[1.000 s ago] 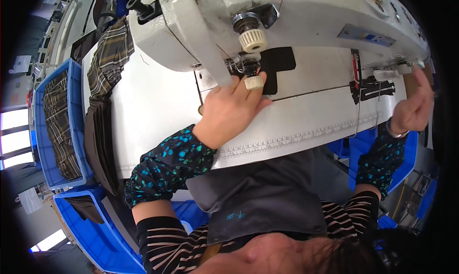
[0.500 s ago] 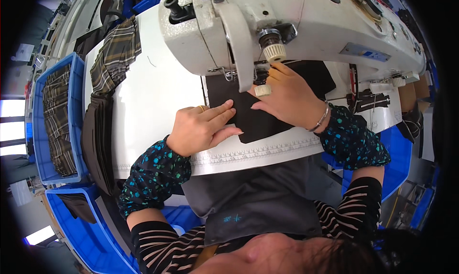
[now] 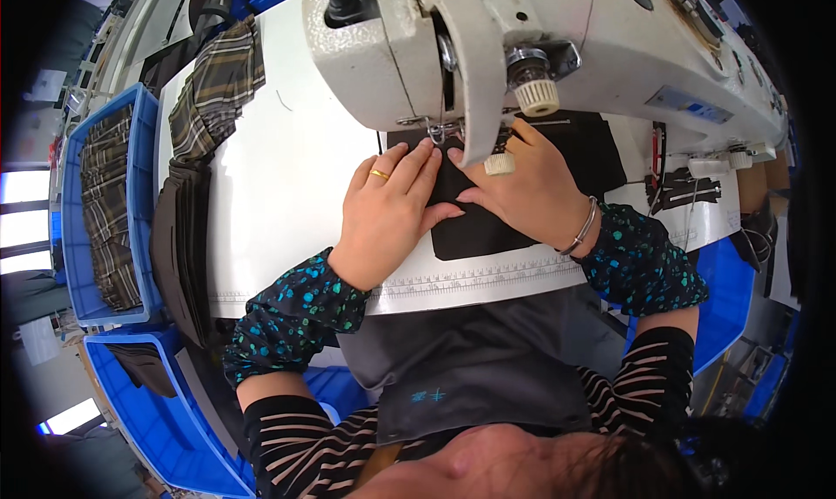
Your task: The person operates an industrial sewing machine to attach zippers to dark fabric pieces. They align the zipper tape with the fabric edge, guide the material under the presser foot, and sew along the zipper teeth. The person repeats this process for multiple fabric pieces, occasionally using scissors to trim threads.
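Observation:
A black piece of fabric (image 3: 475, 225) lies flat under the head of a white sewing machine (image 3: 383, 72). My left hand (image 3: 392, 203) rests on its left part, fingers stretched toward the presser foot (image 3: 438, 133) and thumb out to the side. On the right part lies my right hand (image 3: 527, 181), fingers spread and pressing on the cloth, some of them hidden behind the machine's tension knobs. Neither hand grips anything. Near the right fingertips a thin pale strip, perhaps a zipper (image 3: 550, 122), shows on the fabric.
Folded dark fabric pieces (image 3: 181, 246) and plaid cloth (image 3: 218, 81) are stacked at the table's left. Blue bins (image 3: 144, 203) stand beyond, one holding plaid pieces. Several dark zippers (image 3: 684, 190) lie at the right. A printed ruler (image 3: 488, 273) runs along the front edge.
My left hand has slid forward and right, its fingertips now close to the presser foot. The right hand has moved slightly to the right. The view has shifted a little.

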`<move>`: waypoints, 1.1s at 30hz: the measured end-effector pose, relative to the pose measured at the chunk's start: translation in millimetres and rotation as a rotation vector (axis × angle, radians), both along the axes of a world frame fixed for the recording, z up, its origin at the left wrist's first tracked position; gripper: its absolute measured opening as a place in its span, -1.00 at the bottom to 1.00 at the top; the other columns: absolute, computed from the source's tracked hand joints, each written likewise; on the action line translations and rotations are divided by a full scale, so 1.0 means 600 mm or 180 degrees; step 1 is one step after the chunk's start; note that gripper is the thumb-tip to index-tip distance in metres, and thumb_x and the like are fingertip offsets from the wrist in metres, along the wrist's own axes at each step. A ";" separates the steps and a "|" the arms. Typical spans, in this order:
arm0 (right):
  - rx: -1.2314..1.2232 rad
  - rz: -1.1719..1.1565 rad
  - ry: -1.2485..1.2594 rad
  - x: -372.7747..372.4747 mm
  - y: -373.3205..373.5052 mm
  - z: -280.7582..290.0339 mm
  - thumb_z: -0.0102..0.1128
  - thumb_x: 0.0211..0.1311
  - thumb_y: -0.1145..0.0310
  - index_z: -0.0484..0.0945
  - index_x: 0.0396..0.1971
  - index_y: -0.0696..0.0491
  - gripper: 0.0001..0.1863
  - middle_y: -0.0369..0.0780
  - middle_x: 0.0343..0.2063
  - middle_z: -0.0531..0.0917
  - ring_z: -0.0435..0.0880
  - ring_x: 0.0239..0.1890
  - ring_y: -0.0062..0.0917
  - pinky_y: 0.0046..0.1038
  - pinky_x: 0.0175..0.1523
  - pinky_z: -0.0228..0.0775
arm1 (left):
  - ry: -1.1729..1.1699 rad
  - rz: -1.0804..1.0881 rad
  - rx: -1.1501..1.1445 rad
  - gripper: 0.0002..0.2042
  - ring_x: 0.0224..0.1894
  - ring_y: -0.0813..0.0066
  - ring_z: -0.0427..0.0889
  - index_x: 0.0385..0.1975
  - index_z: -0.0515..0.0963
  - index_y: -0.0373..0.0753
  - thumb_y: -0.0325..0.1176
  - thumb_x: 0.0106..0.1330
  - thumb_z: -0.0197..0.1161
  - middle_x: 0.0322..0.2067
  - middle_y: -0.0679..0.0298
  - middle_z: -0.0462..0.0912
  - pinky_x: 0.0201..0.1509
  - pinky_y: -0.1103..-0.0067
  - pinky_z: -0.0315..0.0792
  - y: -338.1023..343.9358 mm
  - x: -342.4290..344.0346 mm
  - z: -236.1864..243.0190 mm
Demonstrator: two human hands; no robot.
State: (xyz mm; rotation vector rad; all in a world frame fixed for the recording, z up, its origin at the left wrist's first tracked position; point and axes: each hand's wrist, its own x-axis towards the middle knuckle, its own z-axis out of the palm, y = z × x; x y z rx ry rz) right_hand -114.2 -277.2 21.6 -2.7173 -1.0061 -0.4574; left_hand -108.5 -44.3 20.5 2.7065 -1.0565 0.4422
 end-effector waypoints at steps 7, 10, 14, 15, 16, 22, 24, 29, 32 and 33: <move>0.0089 0.0005 -0.0035 -0.002 0.000 0.002 0.49 0.09 0.06 0.79 -0.26 0.07 -0.62 -0.17 -0.05 0.73 0.64 0.19 -0.26 -0.15 0.38 0.36 | 0.0035 0.0009 0.0067 -0.34 0.23 0.29 0.64 0.14 0.66 -0.24 0.09 0.11 0.49 0.19 0.30 0.70 0.25 0.38 0.47 -0.003 0.004 0.003; 0.0103 0.0007 -0.0024 0.002 0.002 -0.001 0.48 0.11 0.08 0.79 -0.25 0.08 -0.63 -0.16 -0.03 0.73 0.63 0.19 -0.26 -0.16 0.38 0.35 | 0.0019 0.0027 0.0105 -0.34 0.23 0.28 0.64 0.13 0.67 -0.25 0.09 0.10 0.49 0.18 0.29 0.70 0.24 0.37 0.47 -0.003 0.006 0.006; 0.0124 -0.0031 -0.0055 0.007 0.004 -0.001 0.45 0.17 0.08 0.79 -0.24 0.10 -0.63 -0.14 -0.01 0.73 0.63 0.20 -0.24 -0.16 0.39 0.33 | 0.0050 0.0017 0.0157 -0.35 0.24 0.25 0.63 0.13 0.66 -0.26 0.08 0.12 0.49 0.17 0.28 0.70 0.23 0.34 0.48 0.001 0.015 0.004; 0.0105 -0.0025 -0.0050 0.009 0.004 -0.002 0.44 0.18 0.09 0.79 -0.23 0.10 -0.63 -0.14 0.00 0.73 0.63 0.20 -0.23 -0.16 0.39 0.33 | 0.0038 0.0020 0.0171 -0.35 0.25 0.24 0.63 0.13 0.66 -0.26 0.08 0.12 0.49 0.17 0.28 0.70 0.22 0.34 0.48 0.001 0.017 0.005; 0.0124 -0.0049 -0.0023 0.009 0.004 -0.004 0.44 0.19 0.08 0.79 -0.24 0.11 -0.63 -0.14 0.00 0.73 0.62 0.20 -0.22 -0.15 0.39 0.32 | 0.0027 0.0024 0.0185 -0.35 0.25 0.24 0.63 0.13 0.66 -0.26 0.08 0.13 0.48 0.17 0.27 0.70 0.22 0.34 0.49 0.001 0.017 0.005; 0.0038 -0.0057 0.0114 0.007 0.001 -0.002 0.42 0.20 0.09 0.78 -0.16 0.11 -0.61 -0.13 0.02 0.73 0.62 0.22 -0.20 -0.13 0.41 0.31 | 0.0126 0.0024 0.0179 -0.35 0.26 0.21 0.62 0.13 0.66 -0.26 0.08 0.14 0.48 0.16 0.26 0.71 0.22 0.34 0.49 -0.001 0.017 0.005; 0.0055 -0.0049 0.0084 0.007 0.001 -0.004 0.42 0.20 0.08 0.76 -0.13 0.11 -0.59 -0.12 0.02 0.73 0.62 0.22 -0.20 -0.14 0.41 0.31 | 0.0102 0.0016 0.0184 -0.35 0.26 0.21 0.62 0.13 0.66 -0.27 0.08 0.14 0.48 0.16 0.26 0.71 0.22 0.34 0.48 -0.001 0.017 0.006; 0.0130 -0.0015 -0.0066 0.007 0.002 -0.004 0.41 0.21 0.07 0.74 -0.11 0.09 -0.59 -0.12 0.02 0.72 0.63 0.20 -0.22 -0.13 0.41 0.31 | 0.0085 0.0010 0.0212 -0.36 0.26 0.20 0.62 0.12 0.66 -0.28 0.08 0.14 0.48 0.16 0.25 0.71 0.24 0.33 0.48 0.000 0.015 0.006; 0.0148 -0.0031 -0.0066 0.008 0.001 -0.009 0.41 0.22 0.07 0.73 -0.08 0.08 -0.57 -0.12 0.02 0.72 0.63 0.19 -0.22 -0.12 0.41 0.30 | 0.0093 0.0010 0.0194 -0.37 0.25 0.20 0.62 0.11 0.67 -0.28 0.08 0.15 0.48 0.15 0.25 0.71 0.24 0.32 0.48 -0.002 0.018 0.007; 0.0149 -0.0039 -0.0064 0.009 0.001 -0.009 0.41 0.22 0.06 0.73 -0.07 0.08 -0.57 -0.12 0.02 0.72 0.63 0.19 -0.22 -0.11 0.41 0.30 | 0.0089 0.0010 0.0184 -0.37 0.25 0.20 0.62 0.10 0.67 -0.27 0.08 0.15 0.47 0.15 0.25 0.71 0.24 0.31 0.48 -0.002 0.020 0.007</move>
